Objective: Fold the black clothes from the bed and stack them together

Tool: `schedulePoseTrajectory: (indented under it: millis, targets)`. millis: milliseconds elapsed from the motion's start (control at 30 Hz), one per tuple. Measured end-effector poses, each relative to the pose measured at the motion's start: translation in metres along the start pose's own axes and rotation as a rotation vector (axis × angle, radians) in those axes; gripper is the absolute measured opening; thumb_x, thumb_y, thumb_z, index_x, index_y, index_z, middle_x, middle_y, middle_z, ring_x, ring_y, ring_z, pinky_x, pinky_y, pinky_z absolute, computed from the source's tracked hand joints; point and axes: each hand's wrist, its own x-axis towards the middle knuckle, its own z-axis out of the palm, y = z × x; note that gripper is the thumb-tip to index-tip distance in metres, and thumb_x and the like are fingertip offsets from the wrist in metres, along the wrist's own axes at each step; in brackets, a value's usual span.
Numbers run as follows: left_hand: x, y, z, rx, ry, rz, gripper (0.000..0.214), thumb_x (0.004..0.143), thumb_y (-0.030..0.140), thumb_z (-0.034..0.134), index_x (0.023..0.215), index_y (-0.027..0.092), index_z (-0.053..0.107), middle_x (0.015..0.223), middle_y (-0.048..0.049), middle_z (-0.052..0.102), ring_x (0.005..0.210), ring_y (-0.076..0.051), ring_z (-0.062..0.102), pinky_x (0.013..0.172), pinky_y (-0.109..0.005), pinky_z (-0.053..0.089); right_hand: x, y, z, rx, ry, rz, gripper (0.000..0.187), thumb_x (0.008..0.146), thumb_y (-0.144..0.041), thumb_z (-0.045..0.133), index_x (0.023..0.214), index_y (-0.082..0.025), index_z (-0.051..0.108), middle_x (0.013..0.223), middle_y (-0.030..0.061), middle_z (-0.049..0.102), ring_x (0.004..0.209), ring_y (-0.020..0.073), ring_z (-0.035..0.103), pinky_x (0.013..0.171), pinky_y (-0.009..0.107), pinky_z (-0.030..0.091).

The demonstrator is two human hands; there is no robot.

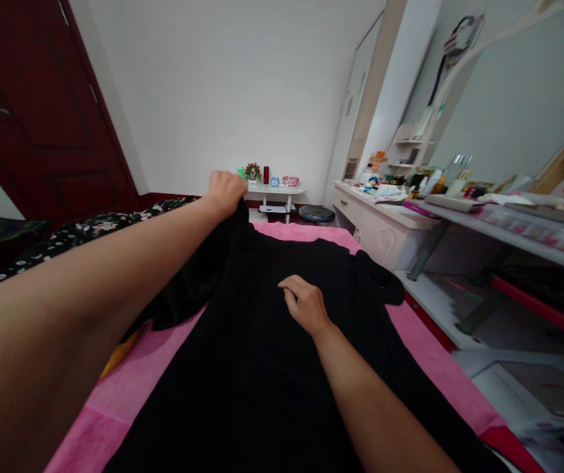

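Observation:
A black short-sleeved garment [272, 368] lies spread on a pink cover [413, 332], its neckline at the far end. My left hand [227, 190] is closed on the cloth near the far left shoulder and lifts it above the cover. My right hand [306, 303] rests on the upper middle of the garment, palm down, fingers loosely bent and the thumb apart. Flat on the right side lies one short sleeve [383, 279]. Left of the garment, dark cloth with a floral print [89, 226] is bunched up, and a bit of yellow cloth [118, 355] shows below it.
Against the far wall, a small white table [282, 189] holds several small items, with a round stool [316, 213] beside it. Along the right stand a dresser [375, 213] crowded with bottles and a grey table [513, 226]. A dark red door [40, 112] is at the left.

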Motion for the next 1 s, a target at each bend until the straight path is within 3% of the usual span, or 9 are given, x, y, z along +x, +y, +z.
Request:
schedulePoseTrajectory:
  millis: [167,267,333,433,600,700,800,900,1000]
  targets:
    - [-0.034,0.093,-0.003,-0.275,0.026,0.497,0.035,0.084,0.016,0.044,0.114,0.019,0.063,0.114,-0.0096,0.058,0.108,-0.025,0.054,0.086,-0.035,0.043,-0.001,0.002,0.000,-0.026,-0.042,0.030,0.021,0.088,-0.020,0.047,0.098,-0.023,0.065,0.095,0.0013,0.066,0.080,0.0135,0.062,0.076,0.023,0.046]
    - [-0.077,0.108,0.011,-0.421,0.007,0.639,0.037,0.082,0.018,0.050,0.116,0.026,0.061,0.117,-0.0055,0.056,0.107,-0.022,0.055,0.083,-0.030,0.046,-0.002,0.003,-0.001,-0.073,-0.056,0.082,0.018,0.086,-0.022,0.050,0.099,-0.022,0.064,0.092,0.0013,0.066,0.079,0.0149,0.062,0.075,0.025,0.047]
    - [-0.107,0.093,0.024,-0.438,-0.052,0.550,0.034,0.083,0.019,0.051,0.114,0.026,0.062,0.114,-0.0046,0.058,0.104,-0.021,0.058,0.081,-0.029,0.048,-0.002,0.002,-0.001,-0.102,-0.045,0.100,0.022,0.086,-0.020,0.049,0.104,-0.022,0.061,0.095,0.0020,0.065,0.081,0.0154,0.062,0.075,0.025,0.047]
    - [-0.151,0.052,0.040,-0.383,-0.185,0.336,0.030,0.084,0.022,0.050,0.110,0.027,0.063,0.109,-0.0041,0.062,0.101,-0.021,0.060,0.082,-0.029,0.048,0.000,-0.001,-0.001,-0.173,-0.015,0.140,0.036,0.085,-0.016,0.045,0.119,-0.024,0.054,0.115,0.0043,0.059,0.082,0.0148,0.063,0.072,0.025,0.048]
    - [-0.221,-0.004,0.049,-0.210,-0.416,0.074,0.043,0.080,0.047,0.055,0.116,0.025,0.058,0.105,-0.0091,0.065,0.091,-0.029,0.064,0.073,-0.036,0.049,0.007,0.002,0.007,-0.396,-0.012,0.366,0.063,0.082,-0.021,0.051,0.142,-0.022,0.031,0.140,0.0143,0.038,0.083,0.0219,0.065,0.070,0.034,0.050]
    - [-0.252,-0.015,0.044,-0.197,-0.533,0.013,0.039,0.078,0.054,0.054,0.100,0.022,0.062,0.093,-0.0100,0.068,0.084,-0.030,0.066,0.069,-0.038,0.048,0.016,0.006,0.014,-0.396,-0.069,0.455,0.054,0.083,-0.024,0.053,0.136,-0.022,0.041,0.127,0.0159,0.049,0.083,0.0264,0.066,0.070,0.038,0.050]
    - [-0.266,-0.016,0.039,-0.231,-0.589,-0.017,0.033,0.078,0.054,0.054,0.084,0.022,0.062,0.084,-0.0085,0.068,0.078,-0.028,0.066,0.064,-0.035,0.046,0.038,0.012,0.010,-0.231,-0.117,0.523,0.031,0.076,-0.020,0.063,0.106,-0.024,0.063,0.102,0.0092,0.062,0.083,0.0256,0.066,0.075,0.038,0.050]
    - [-0.269,-0.016,0.039,-0.297,-0.614,-0.014,0.027,0.078,0.049,0.054,0.079,0.023,0.060,0.080,-0.0065,0.067,0.071,-0.024,0.064,0.057,-0.030,0.042,0.072,0.024,-0.015,-0.099,-0.087,0.618,0.020,0.071,-0.019,0.067,0.091,-0.021,0.066,0.073,0.0034,0.063,0.068,0.0210,0.066,0.067,0.034,0.053]
    - [-0.270,-0.015,0.043,-0.400,-0.617,-0.003,0.021,0.078,0.043,0.054,0.074,0.023,0.056,0.074,-0.0030,0.064,0.064,-0.019,0.061,0.052,-0.026,0.036,0.103,0.041,-0.056,-0.055,0.085,0.691,0.030,0.078,-0.017,0.057,0.107,-0.014,0.061,0.078,0.0075,0.064,0.065,0.0196,0.065,0.064,0.034,0.053]
